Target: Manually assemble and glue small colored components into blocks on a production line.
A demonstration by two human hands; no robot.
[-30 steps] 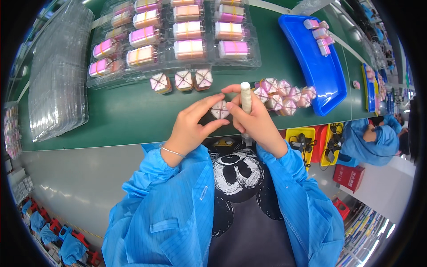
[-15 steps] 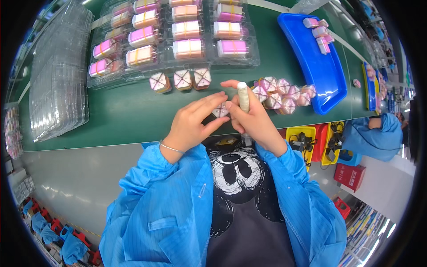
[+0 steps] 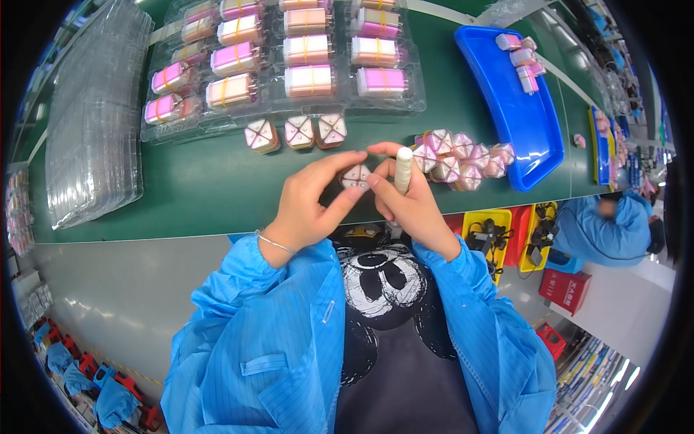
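My left hand (image 3: 309, 204) curls its thumb and fingers around a small pink-and-white block (image 3: 355, 176), a pack whose end is split by a dark cross with small metal dots. The block stands on the green table with that end up. In my right hand (image 3: 410, 206), a stick wrapped in whitish tape (image 3: 403, 171) rises between thumb and fingers; its lower end is hidden. My right thumb tip touches or nearly touches the block's edge. Three similar blocks (image 3: 298, 132) stand just beyond my hands, and a cluster of several more (image 3: 450, 157) is to the right.
Clear plastic trays (image 3: 267, 108) holding banded pink and white packs lie at the back. Stacked empty trays (image 3: 94, 123) stand at the left. A blue tray (image 3: 538, 163) with several packs sits at the right. Yellow bins (image 3: 499, 217) and a person in blue (image 3: 603, 231) are below right.
The fingers of my left hand have lifted and spread slightly, showing more of the block. My right hand and the taped stick have shifted a little to the right and down.
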